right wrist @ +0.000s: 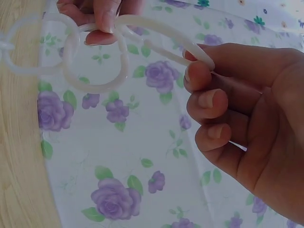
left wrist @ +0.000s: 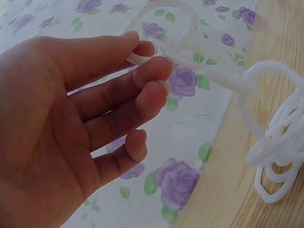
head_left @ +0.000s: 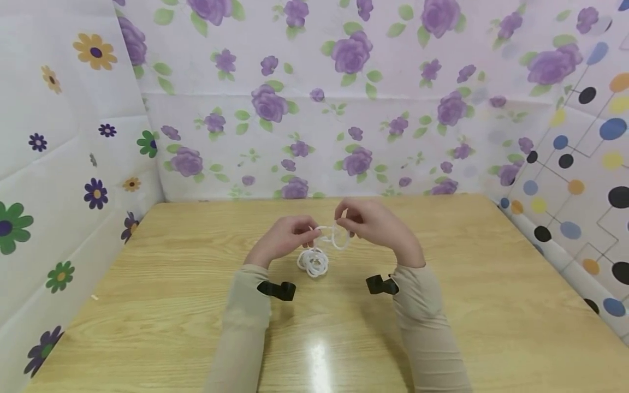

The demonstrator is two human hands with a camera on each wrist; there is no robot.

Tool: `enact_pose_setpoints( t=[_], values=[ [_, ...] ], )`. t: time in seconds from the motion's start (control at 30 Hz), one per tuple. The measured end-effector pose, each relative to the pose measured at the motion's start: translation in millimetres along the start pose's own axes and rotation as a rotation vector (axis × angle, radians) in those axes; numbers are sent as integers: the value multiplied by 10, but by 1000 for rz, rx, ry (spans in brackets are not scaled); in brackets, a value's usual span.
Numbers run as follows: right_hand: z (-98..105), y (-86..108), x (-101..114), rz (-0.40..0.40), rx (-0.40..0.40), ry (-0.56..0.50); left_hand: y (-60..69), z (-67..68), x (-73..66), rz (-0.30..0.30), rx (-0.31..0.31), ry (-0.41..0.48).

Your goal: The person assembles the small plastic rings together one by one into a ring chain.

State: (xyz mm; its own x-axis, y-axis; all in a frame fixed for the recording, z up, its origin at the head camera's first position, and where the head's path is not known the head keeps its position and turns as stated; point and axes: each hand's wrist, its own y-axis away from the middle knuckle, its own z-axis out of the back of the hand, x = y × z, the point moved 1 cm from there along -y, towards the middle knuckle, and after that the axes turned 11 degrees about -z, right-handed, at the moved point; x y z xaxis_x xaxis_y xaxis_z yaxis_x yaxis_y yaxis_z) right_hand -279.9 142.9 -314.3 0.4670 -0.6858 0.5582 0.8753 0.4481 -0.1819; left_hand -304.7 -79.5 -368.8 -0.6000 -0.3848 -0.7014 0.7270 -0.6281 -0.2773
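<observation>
My left hand (head_left: 285,240) pinches a white plastic ring (right wrist: 95,89) between thumb and index finger, its other fingers loosely bent. That ring links to another white ring, and the chain runs down to a heap of linked rings (head_left: 313,263) on the table. To the right, my right hand (head_left: 374,222) pinches the end of a second ring (right wrist: 176,34), with a gap visible in its side. The two held rings meet at the left fingertips; whether they are hooked together I cannot tell. Both hands are above the tabletop.
The wooden table (head_left: 172,305) reaches back to a wall covered in purple-flowered sheeting (head_left: 304,125). Patterned sheets also hang at the left and right sides. Each sleeved wrist carries a black camera mount (head_left: 280,290).
</observation>
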Motion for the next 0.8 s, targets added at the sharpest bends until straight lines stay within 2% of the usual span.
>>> enact_pose_setpoints(
  t=[0.3, 0.6, 0.8],
  values=[
    [-22, -35, -24, -12, -33, -2, -43, -45, 4, -19, -2, 10],
    [-69, -63, -38, -50, -31, 18, -33, -61, 10, -11, -10, 9],
    [-85, -80, -54, -41, -76, 47, -45, -66, 6, -7, -1, 0]
  ],
)
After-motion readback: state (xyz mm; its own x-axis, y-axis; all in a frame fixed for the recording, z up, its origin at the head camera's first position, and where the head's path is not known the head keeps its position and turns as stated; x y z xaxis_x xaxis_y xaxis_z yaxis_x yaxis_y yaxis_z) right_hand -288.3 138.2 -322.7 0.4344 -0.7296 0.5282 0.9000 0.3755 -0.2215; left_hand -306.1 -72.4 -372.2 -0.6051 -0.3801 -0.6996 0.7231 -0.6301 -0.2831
